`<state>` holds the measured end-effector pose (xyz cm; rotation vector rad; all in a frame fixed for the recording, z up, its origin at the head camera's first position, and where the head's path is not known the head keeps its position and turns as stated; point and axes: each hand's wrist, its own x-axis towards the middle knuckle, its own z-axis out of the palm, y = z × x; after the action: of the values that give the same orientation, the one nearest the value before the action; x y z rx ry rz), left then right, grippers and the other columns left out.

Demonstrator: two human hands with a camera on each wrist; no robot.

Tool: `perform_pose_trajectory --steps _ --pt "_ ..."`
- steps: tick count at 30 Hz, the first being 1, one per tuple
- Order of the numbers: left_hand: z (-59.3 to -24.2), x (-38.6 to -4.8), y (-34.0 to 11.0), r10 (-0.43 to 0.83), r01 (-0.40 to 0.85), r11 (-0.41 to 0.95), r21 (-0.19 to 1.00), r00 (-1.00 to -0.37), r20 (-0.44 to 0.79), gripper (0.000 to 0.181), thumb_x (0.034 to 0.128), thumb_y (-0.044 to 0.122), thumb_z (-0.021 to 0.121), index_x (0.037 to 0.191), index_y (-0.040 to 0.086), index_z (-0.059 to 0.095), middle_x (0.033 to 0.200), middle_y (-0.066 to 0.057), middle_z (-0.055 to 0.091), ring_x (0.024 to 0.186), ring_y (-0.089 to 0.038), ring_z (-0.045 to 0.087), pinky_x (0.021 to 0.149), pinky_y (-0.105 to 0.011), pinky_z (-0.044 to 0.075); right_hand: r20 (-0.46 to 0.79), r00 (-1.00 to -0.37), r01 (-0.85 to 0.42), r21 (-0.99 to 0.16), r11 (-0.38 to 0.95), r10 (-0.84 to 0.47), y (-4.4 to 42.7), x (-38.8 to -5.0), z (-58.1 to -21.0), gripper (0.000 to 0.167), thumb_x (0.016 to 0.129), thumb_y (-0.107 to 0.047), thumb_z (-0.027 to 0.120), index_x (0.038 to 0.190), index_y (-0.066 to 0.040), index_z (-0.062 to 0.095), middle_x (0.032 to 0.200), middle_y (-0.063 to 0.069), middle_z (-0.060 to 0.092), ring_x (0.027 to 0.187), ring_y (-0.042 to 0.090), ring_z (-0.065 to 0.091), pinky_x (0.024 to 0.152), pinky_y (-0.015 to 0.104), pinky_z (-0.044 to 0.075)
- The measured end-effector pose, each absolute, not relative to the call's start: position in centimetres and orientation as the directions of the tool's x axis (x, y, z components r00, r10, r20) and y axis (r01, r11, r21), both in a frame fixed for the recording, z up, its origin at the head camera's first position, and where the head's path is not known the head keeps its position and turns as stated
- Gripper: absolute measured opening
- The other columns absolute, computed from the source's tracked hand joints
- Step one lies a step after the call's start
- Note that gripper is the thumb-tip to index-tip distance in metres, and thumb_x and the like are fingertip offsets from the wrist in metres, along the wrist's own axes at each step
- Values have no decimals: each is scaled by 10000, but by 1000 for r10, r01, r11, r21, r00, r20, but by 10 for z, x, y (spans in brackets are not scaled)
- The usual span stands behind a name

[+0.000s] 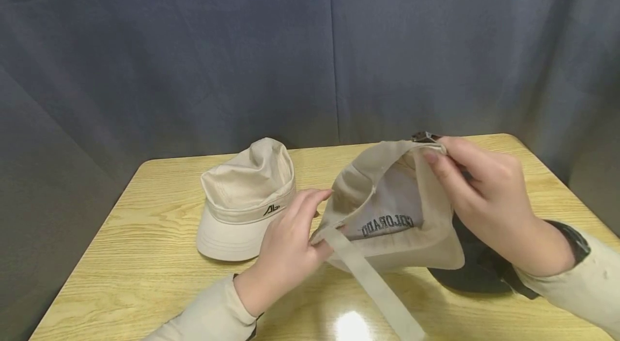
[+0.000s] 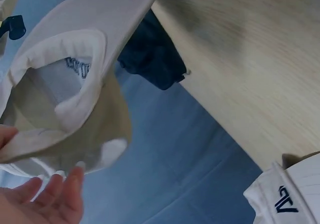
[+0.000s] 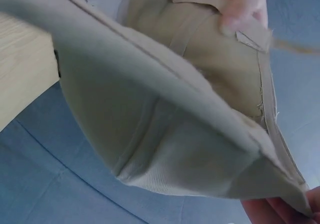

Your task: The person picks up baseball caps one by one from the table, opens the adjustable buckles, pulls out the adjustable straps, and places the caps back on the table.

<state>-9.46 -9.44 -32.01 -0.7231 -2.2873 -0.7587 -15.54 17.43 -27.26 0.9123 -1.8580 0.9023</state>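
Both hands hold a beige baseball cap (image 1: 356, 174) above the table, its hollow inside facing the head camera. Dark "COLORADO" stitching reads reversed on the inner lining. My left hand (image 1: 290, 239) holds the back edge, thumb at the inside and fingers spread along the outside in the left wrist view. From that edge a loose beige strap (image 1: 380, 287) hangs down. The opposite edge is pinched by my right hand (image 1: 489, 190), beside a dark metal buckle (image 1: 424, 137). In the right wrist view, the held cap's side panel (image 3: 165, 134) fills much of the frame.
A second beige cap (image 1: 242, 222) with a dark logo rests on the wooden table (image 1: 131, 255), left of the hands. Partly hidden beneath the right hand lies a dark cap (image 1: 465, 268). Behind the table hangs a dark blue-grey curtain (image 1: 252, 50).
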Motion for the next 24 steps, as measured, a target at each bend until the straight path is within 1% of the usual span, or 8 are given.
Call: perform_pose_trajectory --steps 4,6,11,13,15,18,20,24 --pt "-322 -95 -96 253 545 727 416 -777 577 547 693 12 727 1215 -18 567 1081 -97 630 787 -185 648 656 -350 529 902 -371 -847 -230 480 -222 175 -153 -269 119 914 -112 662 818 -51 696 646 -59 505 537 35 384 512 157 287" --pt "-322 -95 -98 217 461 741 488 -853 475 514 741 7 674 1241 -24 558 1068 -107 648 778 -191 654 687 -380 530 902 -373 -843 -233 485 -215 176 -153 -269 123 914 -117 661 818 -50 698 637 -59 495 530 34 378 509 156 281" --pt "-321 -98 -107 162 227 640 734 -974 159 496 866 15 537 1358 -30 488 1180 -167 645 961 -292 643 836 -464 507 906 -374 -840 -241 486 -197 181 -154 -270 101 907 -113 671 865 -40 726 671 -29 553 544 41 407 519 159 303" --pt "-323 -102 -112 178 139 505 852 -983 55 430 920 31 451 1340 -57 484 1164 -196 632 986 -312 627 827 -483 519 906 -375 -842 -244 480 -197 180 -154 -270 101 907 -106 670 867 -31 726 680 -20 563 553 43 414 520 160 310" --pt "-324 -106 -115 196 36 347 937 -980 -35 369 999 118 354 1268 -83 508 1045 -184 648 901 -266 637 779 -470 541 904 -378 -845 -249 473 -201 178 -152 -268 129 918 -121 661 853 -23 714 678 -19 552 562 37 411 520 157 307" --pt "-327 -111 -118 237 -92 136 986 -964 -123 468 1050 256 213 1123 -95 514 868 -127 651 787 -189 651 746 -426 557 896 -393 -849 -267 456 -208 169 -144 -261 287 967 -244 607 811 -13 674 671 -13 528 573 21 393 518 160 297" --pt "-327 -113 -119 260 -137 41 990 -955 -143 533 1061 338 149 1119 -56 504 817 -72 658 747 -146 648 762 -383 544 891 -400 -852 -274 447 -216 162 -139 -256 382 991 -327 560 799 -10 653 679 -4 532 590 13 394 524 171 301" --pt "-324 -113 -116 300 -149 -142 979 -949 -101 547 1058 408 90 1177 9 445 896 -15 626 792 -123 631 754 -323 503 892 -387 -860 -258 441 -234 153 -132 -251 450 1006 -391 509 777 -22 628 684 10 552 606 11 412 525 187 319"
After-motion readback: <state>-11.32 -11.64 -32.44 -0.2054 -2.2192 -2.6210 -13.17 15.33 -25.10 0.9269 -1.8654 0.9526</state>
